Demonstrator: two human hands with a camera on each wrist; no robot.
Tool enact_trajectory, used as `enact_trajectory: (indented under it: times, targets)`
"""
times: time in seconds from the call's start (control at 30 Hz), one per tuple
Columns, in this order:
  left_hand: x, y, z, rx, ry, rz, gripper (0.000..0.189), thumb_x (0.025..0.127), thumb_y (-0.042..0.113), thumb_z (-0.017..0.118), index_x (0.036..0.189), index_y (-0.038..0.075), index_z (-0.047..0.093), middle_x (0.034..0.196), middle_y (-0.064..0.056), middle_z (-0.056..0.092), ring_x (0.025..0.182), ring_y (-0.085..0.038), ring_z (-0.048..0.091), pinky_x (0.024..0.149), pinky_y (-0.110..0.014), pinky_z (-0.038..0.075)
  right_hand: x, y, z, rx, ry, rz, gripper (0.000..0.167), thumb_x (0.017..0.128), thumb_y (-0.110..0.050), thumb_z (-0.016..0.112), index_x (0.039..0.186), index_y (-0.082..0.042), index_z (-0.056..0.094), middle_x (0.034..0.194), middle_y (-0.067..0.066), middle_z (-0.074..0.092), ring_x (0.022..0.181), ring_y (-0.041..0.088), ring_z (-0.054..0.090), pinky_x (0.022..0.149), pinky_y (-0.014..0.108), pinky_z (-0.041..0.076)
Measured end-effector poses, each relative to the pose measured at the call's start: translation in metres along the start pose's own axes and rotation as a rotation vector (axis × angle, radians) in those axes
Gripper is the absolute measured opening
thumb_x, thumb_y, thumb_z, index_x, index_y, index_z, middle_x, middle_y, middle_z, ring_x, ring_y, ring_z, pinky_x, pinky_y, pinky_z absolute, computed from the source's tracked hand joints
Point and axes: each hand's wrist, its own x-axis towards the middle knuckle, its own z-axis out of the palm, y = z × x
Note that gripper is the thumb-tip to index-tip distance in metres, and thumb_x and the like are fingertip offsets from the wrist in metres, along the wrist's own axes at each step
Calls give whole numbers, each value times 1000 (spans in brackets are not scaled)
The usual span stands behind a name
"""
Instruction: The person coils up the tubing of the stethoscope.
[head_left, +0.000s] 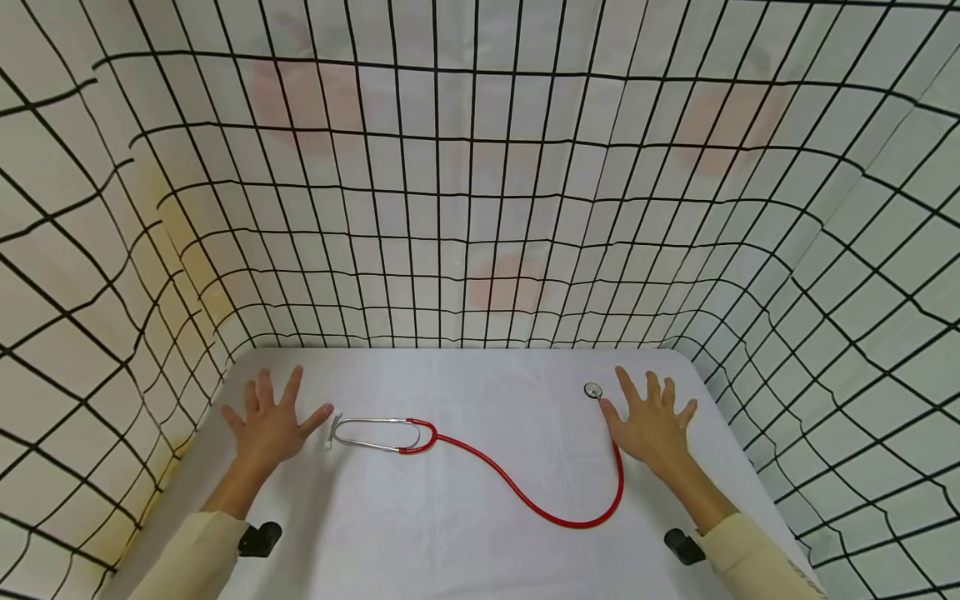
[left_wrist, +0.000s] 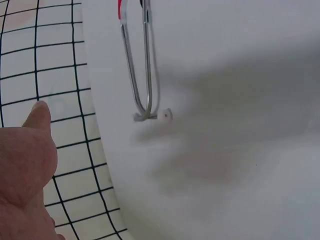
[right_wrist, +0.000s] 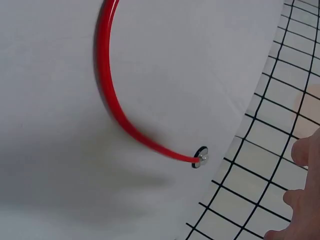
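A stethoscope with red tubing (head_left: 517,490) lies stretched across the white table. Its silver metal ear tubes (head_left: 375,420) point left, and the eartips show close up in the left wrist view beside a soft shadow. The round chest piece (head_left: 592,390) rests at the far right end of the tubing. My left hand (head_left: 268,423) is spread with straight fingers near the eartips, holding nothing. Over on the right, my right hand (head_left: 651,422) is also spread, its thumb near the chest piece and overlapping part of the tubing in the head view.
Black wire mesh (head_left: 453,217) stands along the back and both sides of the table (head_left: 420,550), with pale cloth behind it. Dark wrist cameras sit by the left sleeve (head_left: 193,557) and the right sleeve (head_left: 753,560).
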Motion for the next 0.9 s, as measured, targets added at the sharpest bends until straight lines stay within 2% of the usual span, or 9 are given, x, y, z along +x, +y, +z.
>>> enact_trajectory:
  times: [0.27,0.5,0.7,0.9]
  targets:
    - [3,13,5,18,-14,10,91,96,56,59,162,11,15,162,-38,-1,148,-59,-3,107,-82,-11,2,-18,4,4,-11,-13,69,101,-48,48,160,-17,29,157,37,22,145,62,10,106,85,-3]
    - [8,26,9,14,-71,8,90,97,53,58,162,10,13,162,-38,-2,149,-58,-2,110,-80,-7,9,-42,9,41,-1,-41,70,99,-45,51,159,-17,30,156,36,25,146,60,12,107,84,-1]
    - [12,35,15,-6,-120,12,88,100,50,56,163,12,9,161,-40,3,149,-58,6,113,-80,5,13,-66,17,104,-71,-47,71,100,-46,52,161,-20,27,157,33,27,147,58,15,109,81,5]
    - [16,45,25,-31,-127,24,85,98,44,60,162,12,14,157,-41,16,145,-59,20,112,-78,18,14,-90,27,144,-101,-77,71,98,-48,55,160,-22,31,155,29,36,145,52,27,109,79,15]
